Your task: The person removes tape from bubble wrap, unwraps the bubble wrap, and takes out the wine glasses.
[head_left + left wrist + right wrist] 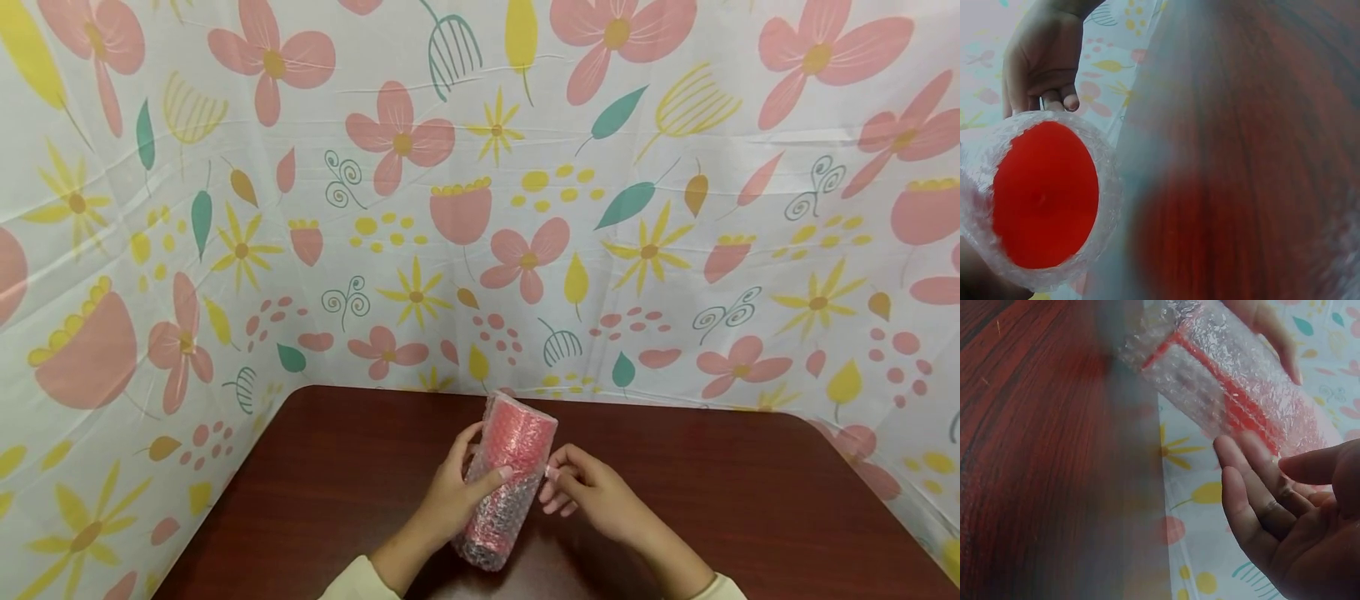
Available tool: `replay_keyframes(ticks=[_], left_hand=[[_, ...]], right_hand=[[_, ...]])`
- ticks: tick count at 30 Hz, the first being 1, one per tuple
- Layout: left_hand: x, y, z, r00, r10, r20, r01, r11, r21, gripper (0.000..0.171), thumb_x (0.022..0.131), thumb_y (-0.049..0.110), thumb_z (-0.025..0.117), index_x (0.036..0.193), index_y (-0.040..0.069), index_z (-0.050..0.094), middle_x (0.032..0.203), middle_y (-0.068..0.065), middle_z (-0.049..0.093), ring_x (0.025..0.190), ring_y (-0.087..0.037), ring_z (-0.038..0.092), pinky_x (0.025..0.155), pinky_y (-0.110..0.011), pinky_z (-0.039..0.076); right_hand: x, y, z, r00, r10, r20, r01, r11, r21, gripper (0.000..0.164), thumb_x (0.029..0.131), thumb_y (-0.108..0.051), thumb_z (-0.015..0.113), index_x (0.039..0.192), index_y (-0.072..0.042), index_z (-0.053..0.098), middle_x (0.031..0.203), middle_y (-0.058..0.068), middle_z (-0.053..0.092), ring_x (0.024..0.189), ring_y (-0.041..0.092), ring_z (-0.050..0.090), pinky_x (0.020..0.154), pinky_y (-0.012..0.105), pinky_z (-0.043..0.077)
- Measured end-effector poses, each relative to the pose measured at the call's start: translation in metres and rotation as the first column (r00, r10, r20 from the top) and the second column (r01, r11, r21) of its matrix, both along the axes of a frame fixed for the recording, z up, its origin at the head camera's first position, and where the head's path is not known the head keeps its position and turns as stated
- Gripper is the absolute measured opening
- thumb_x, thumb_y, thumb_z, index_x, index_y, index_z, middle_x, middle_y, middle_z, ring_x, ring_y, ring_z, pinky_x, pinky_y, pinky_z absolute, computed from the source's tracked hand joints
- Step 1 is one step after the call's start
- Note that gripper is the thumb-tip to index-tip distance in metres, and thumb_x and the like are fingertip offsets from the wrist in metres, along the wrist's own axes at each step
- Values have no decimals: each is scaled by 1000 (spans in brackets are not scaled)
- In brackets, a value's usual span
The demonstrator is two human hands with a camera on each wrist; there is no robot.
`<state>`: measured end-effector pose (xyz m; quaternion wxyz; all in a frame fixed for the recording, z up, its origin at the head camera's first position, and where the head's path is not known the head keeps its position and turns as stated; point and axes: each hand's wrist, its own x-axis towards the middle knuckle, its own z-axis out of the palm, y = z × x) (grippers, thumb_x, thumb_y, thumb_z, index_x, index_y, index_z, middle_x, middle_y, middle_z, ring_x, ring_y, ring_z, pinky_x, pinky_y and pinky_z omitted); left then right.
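A red cylinder-like object [517,433] is wrapped in clear bubble wrap [510,504] and held tilted above the table. My left hand [453,492] grips it around the middle, thumb across the front. At its right side, my right hand [600,496] pinches a small edge of the wrap between thumb and index finger. Thumb and fingertips meet at the wrap in the right wrist view, where the other fingers [1244,515] are loosely bent. A round red end [1047,194] shows inside the wrap in the left wrist view.
A dark reddish-brown wooden table [337,475] lies beneath both hands. White cloth with a floral print [465,275] hangs behind the table and along its left and right sides.
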<state>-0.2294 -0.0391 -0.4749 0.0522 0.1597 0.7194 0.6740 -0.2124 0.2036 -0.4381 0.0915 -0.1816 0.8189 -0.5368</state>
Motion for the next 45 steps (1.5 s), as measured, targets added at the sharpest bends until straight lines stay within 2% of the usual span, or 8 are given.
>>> replay_keyframes(ticks=[5, 12, 16, 21, 27, 31, 36, 45], left_hand=[[-2, 0, -2, 1000, 17, -8, -17, 1000, 13, 75, 91, 34, 73, 154, 25, 33, 134, -16, 58, 106, -22, 65, 83, -33, 57], [-2, 1, -2, 999, 34, -23, -33, 999, 18, 74, 92, 33, 73, 154, 22, 34, 132, -17, 57, 104, -23, 64, 83, -34, 57], [-2, 1, -2, 999, 34, -14, -34, 999, 7, 73, 92, 34, 72, 153, 24, 34, 133, -16, 56, 105, -24, 64, 84, -34, 56], [-2, 1, -2, 1000, 26, -10, -26, 1000, 11, 73, 92, 35, 72, 154, 22, 34, 133, -17, 56, 104, -24, 65, 83, -34, 57], [-1, 2, -3, 1000, 13, -1, -13, 1000, 10, 73, 93, 35, 71, 154, 23, 34, 132, -17, 56, 103, -23, 66, 83, -34, 58], [0, 2, -1, 1000, 11, -7, -11, 1000, 0, 72, 92, 36, 72, 153, 24, 35, 132, -16, 57, 103, -23, 65, 83, -34, 57], [1, 3, 0, 1000, -7, 0, 7, 1000, -4, 73, 92, 37, 72, 154, 25, 34, 132, -15, 55, 104, -22, 64, 84, -34, 57], [2, 4, 0, 1000, 3, -13, -3, 1000, -5, 71, 92, 34, 72, 152, 24, 37, 128, -15, 55, 102, -21, 63, 83, -33, 56]], right_hand=[[1, 0, 2, 1000, -15, 1, 15, 1000, 0, 25, 107, -21, 51, 113, 3, 55, 75, 14, 67, 72, 25, 73, 67, 36, 60], [1, 1, 3, 1000, 10, 19, -9, 998, -60, 24, 106, -18, 51, 111, 5, 53, 88, 21, 72, 82, 33, 74, 70, 42, 61], [1, 0, 3, 1000, 7, 14, -6, 998, -55, 21, 106, -16, 51, 111, 5, 53, 88, 20, 72, 83, 36, 74, 71, 41, 61], [1, -2, 1, 1000, -15, 2, 15, 1000, -14, 26, 105, -25, 55, 109, 1, 54, 81, 15, 70, 79, 29, 73, 71, 37, 61], [1, -3, -1, 999, -35, -7, 35, 999, 5, 34, 105, -34, 55, 106, 0, 55, 77, 15, 69, 76, 28, 73, 70, 36, 61], [0, -2, -1, 1000, -24, -5, 24, 1000, -6, 36, 106, -32, 53, 107, 4, 55, 77, 16, 68, 75, 27, 73, 70, 37, 61], [0, -2, 0, 1000, -2, -1, 2, 1000, -31, 30, 106, -23, 53, 106, 7, 55, 77, 16, 69, 74, 27, 74, 70, 37, 61], [2, -1, 1, 1000, 25, 1, -25, 999, -42, 24, 106, -16, 50, 108, 8, 54, 82, 19, 71, 76, 28, 73, 71, 41, 61]])
